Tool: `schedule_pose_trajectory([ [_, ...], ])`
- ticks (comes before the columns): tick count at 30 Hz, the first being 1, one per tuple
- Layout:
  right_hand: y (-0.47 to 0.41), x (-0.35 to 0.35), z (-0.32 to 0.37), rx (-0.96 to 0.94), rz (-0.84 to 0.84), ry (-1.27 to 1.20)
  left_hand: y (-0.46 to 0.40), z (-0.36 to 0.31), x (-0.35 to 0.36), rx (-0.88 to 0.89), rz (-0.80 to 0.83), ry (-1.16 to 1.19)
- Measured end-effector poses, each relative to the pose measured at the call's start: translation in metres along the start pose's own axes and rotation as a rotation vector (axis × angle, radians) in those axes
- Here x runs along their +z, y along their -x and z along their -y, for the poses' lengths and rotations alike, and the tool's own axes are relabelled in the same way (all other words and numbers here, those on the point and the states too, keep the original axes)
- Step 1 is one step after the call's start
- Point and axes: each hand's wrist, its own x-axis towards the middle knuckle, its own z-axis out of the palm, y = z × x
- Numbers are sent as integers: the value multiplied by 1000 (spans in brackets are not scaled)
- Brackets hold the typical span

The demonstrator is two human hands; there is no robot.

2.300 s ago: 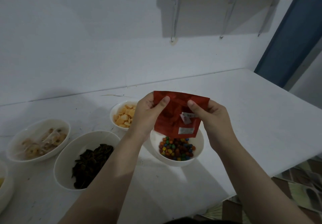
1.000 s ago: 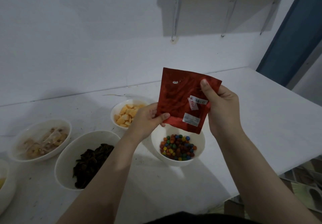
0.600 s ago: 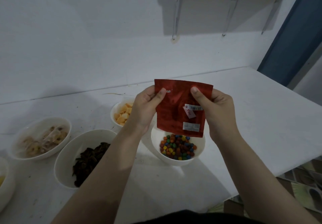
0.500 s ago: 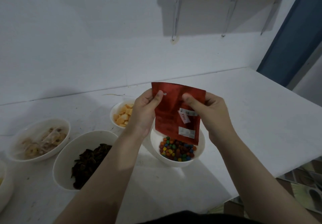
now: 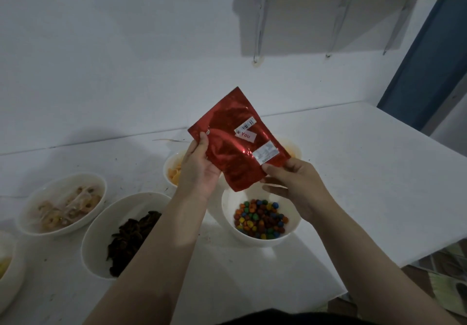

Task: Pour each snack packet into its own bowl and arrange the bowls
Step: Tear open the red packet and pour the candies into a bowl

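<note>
Item: red packet (image 5: 237,140), held tilted above the candy bowl (image 5: 260,217) by 2 hands: left hand (image 5: 199,170) grips its edge, right hand (image 5: 294,185) pinches the lower corner (likely empty). Advice: tip the opening downward over that bowl.

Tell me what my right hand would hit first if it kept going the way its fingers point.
The right hand points leftward; its fingertips already touch the red packet. Beyond that comes the left hand, though depth is unclear.
</note>
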Motion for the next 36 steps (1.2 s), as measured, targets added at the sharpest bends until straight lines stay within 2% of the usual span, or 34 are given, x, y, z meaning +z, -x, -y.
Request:
schedule_pose_trajectory([
  [5, 13, -15, -3, -140, -213, -192, 4, 18, 18, 14, 90, -104],
  [10, 32, -58, -2, -209, -396, -283, 9, 60, 54, -27, 10, -250],
  [14, 50, -107, -4, -247, -516, -313, 16, 101, 96, -97, 97, -270],
  [25, 118, -312, -40, -200, -783, -356, 56, 280, 226, -335, 312, -413],
  [36, 165, -508, -144, 19, -1016, -396, 98, 491, 286, -578, 377, -645],
])
